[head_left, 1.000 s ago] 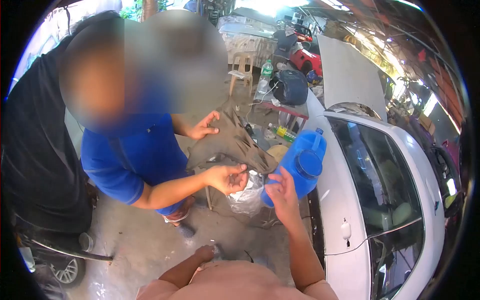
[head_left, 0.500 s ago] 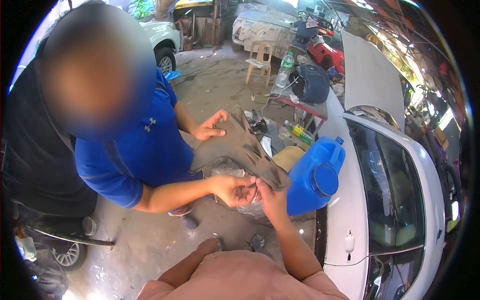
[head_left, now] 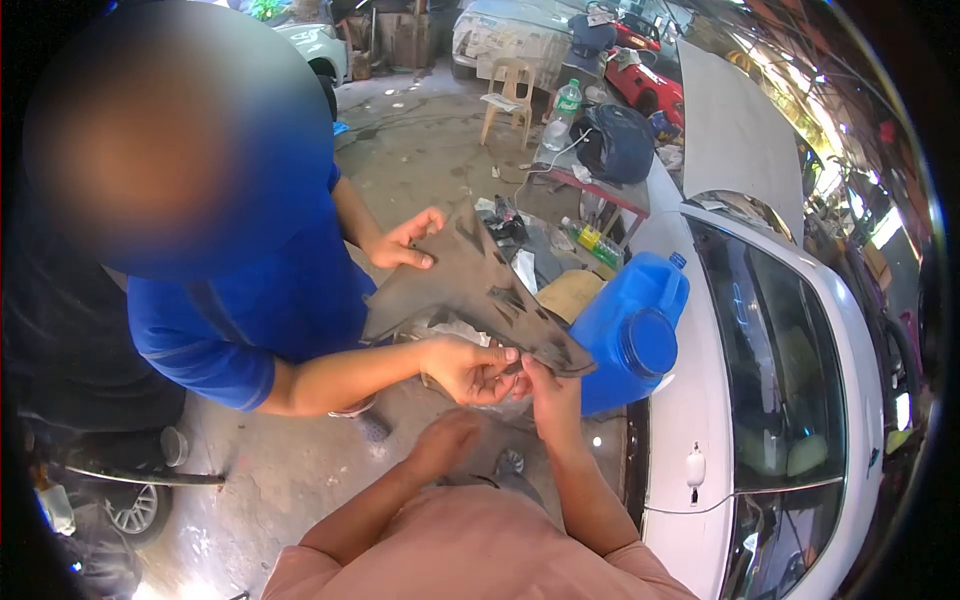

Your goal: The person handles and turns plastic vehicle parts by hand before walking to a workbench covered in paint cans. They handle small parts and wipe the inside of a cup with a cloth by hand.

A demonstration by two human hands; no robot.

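A dusty grey-brown plastic panel [head_left: 440,290] with slots and raised clips is held up between me and a co-worker in a blue shirt. My right hand [head_left: 552,395] pinches its near lower corner, thumb and fingers closed on the edge. Right beside my fingertips, the co-worker's one hand [head_left: 468,368] grips the same edge; their other hand [head_left: 408,240] rests at the panel's far end. My left hand [head_left: 442,445] is lifted in front of my body, below the panel and apart from it. Its fingers are blurred, so their position is unclear.
A blue jug [head_left: 625,335] stands just right of the panel. Along my right side is a white car [head_left: 690,420]. Ahead, a small table [head_left: 600,185] bears a dark bag [head_left: 615,143] and a bottle [head_left: 563,115]. A plastic chair [head_left: 508,100] stands farther back.
My left hand has risen from low by my body toward the panel. The panel has shifted slightly, its near corner going right, with my right hand still on it.
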